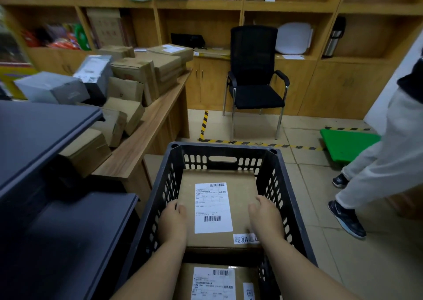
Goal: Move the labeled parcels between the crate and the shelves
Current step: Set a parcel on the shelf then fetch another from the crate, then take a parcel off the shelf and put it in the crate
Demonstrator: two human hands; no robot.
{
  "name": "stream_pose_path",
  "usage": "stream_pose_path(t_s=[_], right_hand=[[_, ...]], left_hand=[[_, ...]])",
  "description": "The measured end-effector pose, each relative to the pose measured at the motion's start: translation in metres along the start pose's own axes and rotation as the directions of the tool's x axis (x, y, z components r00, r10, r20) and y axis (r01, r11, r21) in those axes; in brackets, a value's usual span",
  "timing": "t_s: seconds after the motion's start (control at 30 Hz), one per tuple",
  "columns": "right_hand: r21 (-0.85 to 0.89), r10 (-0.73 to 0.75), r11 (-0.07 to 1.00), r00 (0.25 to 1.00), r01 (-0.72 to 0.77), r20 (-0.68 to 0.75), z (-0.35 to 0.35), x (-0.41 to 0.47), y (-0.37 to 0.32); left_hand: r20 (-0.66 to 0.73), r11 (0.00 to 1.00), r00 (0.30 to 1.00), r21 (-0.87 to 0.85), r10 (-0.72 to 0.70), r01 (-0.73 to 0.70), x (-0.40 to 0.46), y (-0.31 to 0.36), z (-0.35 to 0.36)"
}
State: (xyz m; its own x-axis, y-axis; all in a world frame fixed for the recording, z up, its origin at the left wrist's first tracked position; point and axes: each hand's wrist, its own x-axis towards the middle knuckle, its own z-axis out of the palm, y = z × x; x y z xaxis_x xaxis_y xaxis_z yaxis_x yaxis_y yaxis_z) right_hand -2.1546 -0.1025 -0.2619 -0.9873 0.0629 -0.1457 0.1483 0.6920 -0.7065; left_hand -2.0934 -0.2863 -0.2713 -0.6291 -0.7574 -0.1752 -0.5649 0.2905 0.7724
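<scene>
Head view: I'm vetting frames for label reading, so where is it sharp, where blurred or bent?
Head view: the parcel between both hands is sharp, its barcode label visible; left shelf goods smear with motion blur; the wide lens bends the shelving; lighting dim, without glare.

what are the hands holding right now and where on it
Both hands grip the upper labeled parcel in the crate: left hand on its left edge, right hand on its right edge.

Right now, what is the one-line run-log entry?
stage: gripping parcel | left hand: on parcel's left edge | right hand: on right edge | parcel: inside black crate | second parcel: below, nearer
</scene>
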Motion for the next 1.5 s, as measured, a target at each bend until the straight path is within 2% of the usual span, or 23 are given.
stream_pose_path(t_s=[0.2,0.33,0.5,0.63,0.83,1.07,1.27,1.5], right_hand=[[-0.111,-0.187,0.976,0.982,0.187,0.011,-0.018,-0.027,-0.026],[-0.167,-0.308,0.938,0.951,0.304,0.002,-0.027,-0.048,-0.046],[-0.229,-0.454,0.866,0.891,0.445,0.013,-0.033,-0.080,-0.071],[-0.256,-0.552,0.801,0.833,0.542,0.036,-0.032,-0.114,-0.079],[-0.224,-0.650,0.726,0.755,0.650,0.082,-0.028,-0.186,-0.084],[-0.123,-0.762,0.619,0.632,0.775,0.145,-0.035,-0.285,-0.081],[-0.058,-0.832,0.499,0.497,0.865,0.246,-0.033,-0.376,-0.073],[0.093,-0.891,0.385,0.344,0.918,0.296,-0.019,-0.479,-0.075]], left_hand=[[-0.070,0.978,0.979,0.097,0.190,-0.183,-0.034,0.014,-0.040],[-0.092,0.910,0.932,0.267,0.352,-0.317,-0.057,0.021,-0.073],[-0.139,0.813,0.871,0.451,0.471,-0.368,-0.084,0.016,-0.111],[-0.151,0.759,0.847,0.544,0.509,-0.359,-0.110,0.001,-0.140],[-0.218,0.728,0.848,0.638,0.483,-0.251,-0.173,-0.031,-0.189],[-0.338,0.758,0.855,0.645,0.394,-0.095,-0.267,-0.075,-0.249],[-0.476,0.784,0.823,0.618,0.309,0.063,-0.354,-0.120,-0.300],[-0.631,0.778,0.746,0.571,0.213,0.260,-0.444,-0.171,-0.361]])
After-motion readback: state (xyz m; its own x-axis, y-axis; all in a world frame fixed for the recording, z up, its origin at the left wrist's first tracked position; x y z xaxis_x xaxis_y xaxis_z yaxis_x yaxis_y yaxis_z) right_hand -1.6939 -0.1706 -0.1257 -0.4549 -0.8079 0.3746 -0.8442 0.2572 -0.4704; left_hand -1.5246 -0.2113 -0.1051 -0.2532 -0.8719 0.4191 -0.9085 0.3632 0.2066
